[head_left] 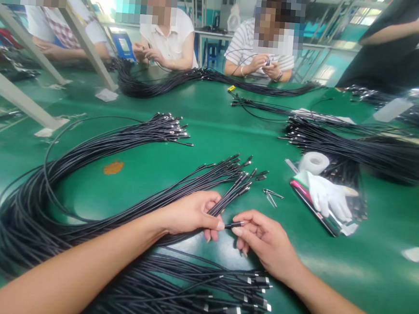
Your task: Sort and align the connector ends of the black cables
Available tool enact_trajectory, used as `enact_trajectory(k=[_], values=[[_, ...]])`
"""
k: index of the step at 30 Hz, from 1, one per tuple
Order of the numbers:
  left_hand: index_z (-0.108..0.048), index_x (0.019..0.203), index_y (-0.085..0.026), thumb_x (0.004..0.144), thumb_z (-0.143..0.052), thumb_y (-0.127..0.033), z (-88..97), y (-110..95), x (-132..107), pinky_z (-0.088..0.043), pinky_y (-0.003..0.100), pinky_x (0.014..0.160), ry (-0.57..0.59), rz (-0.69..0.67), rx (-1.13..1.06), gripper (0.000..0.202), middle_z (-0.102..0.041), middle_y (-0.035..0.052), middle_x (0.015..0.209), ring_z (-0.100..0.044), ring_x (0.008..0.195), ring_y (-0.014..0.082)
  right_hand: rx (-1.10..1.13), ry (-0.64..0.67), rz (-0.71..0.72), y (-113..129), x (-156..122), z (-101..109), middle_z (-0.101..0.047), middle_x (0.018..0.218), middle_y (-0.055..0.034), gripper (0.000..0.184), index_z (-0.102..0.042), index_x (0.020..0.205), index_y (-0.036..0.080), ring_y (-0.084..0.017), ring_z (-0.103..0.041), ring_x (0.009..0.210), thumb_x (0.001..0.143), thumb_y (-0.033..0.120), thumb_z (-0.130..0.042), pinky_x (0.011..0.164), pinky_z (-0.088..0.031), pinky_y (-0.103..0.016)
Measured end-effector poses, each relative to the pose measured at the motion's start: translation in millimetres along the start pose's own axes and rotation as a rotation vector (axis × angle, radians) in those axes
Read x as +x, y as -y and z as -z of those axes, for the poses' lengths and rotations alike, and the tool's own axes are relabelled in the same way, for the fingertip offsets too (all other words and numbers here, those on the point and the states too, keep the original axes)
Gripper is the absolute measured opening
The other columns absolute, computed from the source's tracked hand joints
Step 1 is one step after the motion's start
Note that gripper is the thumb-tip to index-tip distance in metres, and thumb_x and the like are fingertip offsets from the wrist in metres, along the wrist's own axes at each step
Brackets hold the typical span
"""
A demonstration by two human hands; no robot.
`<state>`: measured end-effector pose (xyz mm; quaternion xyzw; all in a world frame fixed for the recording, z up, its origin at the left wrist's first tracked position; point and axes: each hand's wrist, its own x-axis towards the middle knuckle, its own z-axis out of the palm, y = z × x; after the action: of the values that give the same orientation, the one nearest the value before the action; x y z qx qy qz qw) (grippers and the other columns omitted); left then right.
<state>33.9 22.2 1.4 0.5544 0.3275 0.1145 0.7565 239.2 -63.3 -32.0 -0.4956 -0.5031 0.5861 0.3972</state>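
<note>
My left hand [199,213] is closed around a small bunch of black cables [228,197], whose plug ends fan out past the fingers. Between thumb and fingertips it also pinches a single cable end [233,224] that points right. My right hand [261,233] grips the tip of that cable end with thumb and forefinger, the other fingers curled. Under and beside my left arm runs a large looped bundle of black cables [19,214]. Nearer me lies a row of cable ends with flat silver connectors [234,299]. A few small metal pieces [272,197] lie beyond my right hand.
Right of my hands are a tape roll [315,162], a white glove [331,198] and a dark flat case [314,209]. More cable bundles [358,149] lie at right and along the far side. Several people sit or stand across the green table [368,261]. Slanted posts [22,96] rise at left.
</note>
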Motion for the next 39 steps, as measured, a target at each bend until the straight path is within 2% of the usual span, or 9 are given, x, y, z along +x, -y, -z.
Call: enact_trajectory(k=[8,13,16,18,20,25,30,33,39], values=[[-0.05,0.086,-0.016,0.076,-0.081,-0.032,0.1,1.1,-0.1,-0.055,0.024,0.056,0.022,0.005,-0.019,0.036,-0.065,-0.001,0.067,-0.068,0.057,0.0143,-0.009,0.003,0.002,-4.3,-0.1,0.4,-0.066,0.061,0.0016,0.031,-0.065,0.106,0.02,-0.012,-0.06,0.05,0.085,0.042,-0.072,0.049,-0.053,-0.024],[-0.052,0.083,-0.016,0.073,-0.083,-0.035,-1.6,-1.6,1.4,-0.056,0.026,0.064,-0.081,-0.01,-0.036,0.038,-0.064,-0.0005,0.075,-0.068,0.066,0.0136,-0.013,0.018,0.033,-0.5,-1.2,0.7,-0.066,0.064,0.0006,0.025,-0.067,0.099,0.02,-0.013,-0.06,0.053,0.086,0.041,-0.07,0.052,-0.052,-0.026],[-0.056,0.082,-0.014,0.077,-0.08,-0.038,-1.5,-4.5,2.3,-0.054,0.025,0.066,-0.111,-0.029,-0.043,0.034,-0.065,0.0017,0.074,-0.065,0.066,0.0124,-0.122,0.055,0.178,7.1,-2.8,2.0,-0.068,0.076,-0.0028,0.02,-0.069,0.085,0.02,-0.015,-0.063,0.066,0.088,0.039,-0.069,0.063,-0.053,-0.028],[-0.059,0.08,-0.013,0.079,-0.077,-0.04,-1.1,-6.3,2.4,-0.051,0.023,0.062,-0.118,-0.044,-0.048,0.033,-0.065,0.0023,0.072,-0.061,0.062,0.0105,-0.207,0.101,0.283,11.2,-3.5,2.6,-0.069,0.079,-0.0041,0.029,-0.067,0.07,0.018,-0.015,-0.063,0.072,0.091,0.037,-0.066,0.069,-0.051,-0.029],[-0.06,0.079,-0.012,0.079,-0.077,-0.04,-1.1,-7.9,2.0,-0.048,0.022,0.057,-0.134,-0.052,-0.057,0.033,-0.064,0.0018,0.071,-0.058,0.058,0.0094,-0.222,0.109,0.289,12.3,-3.1,2.7,-0.068,0.077,-0.004,0.036,-0.064,0.063,0.018,-0.014,-0.062,0.07,0.092,0.038,-0.064,0.068,-0.05,-0.028],[-0.058,0.08,-0.013,0.073,-0.082,-0.036,-4.9,-8.4,-0.3,-0.042,0.02,0.052,-0.104,-0.026,-0.053,0.034,-0.059,-0.0036,0.064,-0.054,0.052,0.0076,0.067,-0.005,0.072,6.3,3.7,2.6,-0.07,0.072,-0.0029,0.027,-0.066,0.087,0.017,-0.015,-0.066,0.065,0.085,0.044,-0.072,0.063,-0.054,-0.028],[-0.054,0.078,-0.015,0.072,-0.082,-0.031,-9.8,-4.8,-1.2,-0.042,0.021,0.052,-0.034,0.001,-0.004,0.033,-0.057,-0.0051,0.07,-0.053,0.054,0.0073,0.292,-0.015,0.076,5.9,11.2,5.5,-0.072,0.075,-0.0032,0.034,-0.064,0.095,0.016,-0.013,-0.067,0.06,0.08,0.042,-0.079,0.057,-0.055,-0.026],[-0.052,0.078,-0.016,0.073,-0.081,-0.03,-9.6,-3.1,-0.3,-0.041,0.02,0.052,-0.028,0.002,0.018,0.033,-0.055,-0.0064,0.068,-0.052,0.054,0.0073,0.325,-0.012,0.066,6.3,12.6,7.3,-0.07,0.065,-0.0011,0.034,-0.064,0.095,0.015,-0.013,-0.065,0.055,0.079,0.041,-0.08,0.055,-0.054,-0.025],[-0.052,0.078,-0.016,0.071,-0.082,-0.031,-7.0,-1.3,1.2,-0.042,0.021,0.054,-0.055,0.002,0.051,0.034,-0.056,-0.0062,0.069,-0.052,0.056,0.008,0.332,-0.003,0.08,4.0,12.6,8.5,-0.071,0.062,-0.001,0.031,-0.064,0.095,0.016,-0.012,-0.064,0.053,0.079,0.036,-0.08,0.054,-0.053,-0.023]])
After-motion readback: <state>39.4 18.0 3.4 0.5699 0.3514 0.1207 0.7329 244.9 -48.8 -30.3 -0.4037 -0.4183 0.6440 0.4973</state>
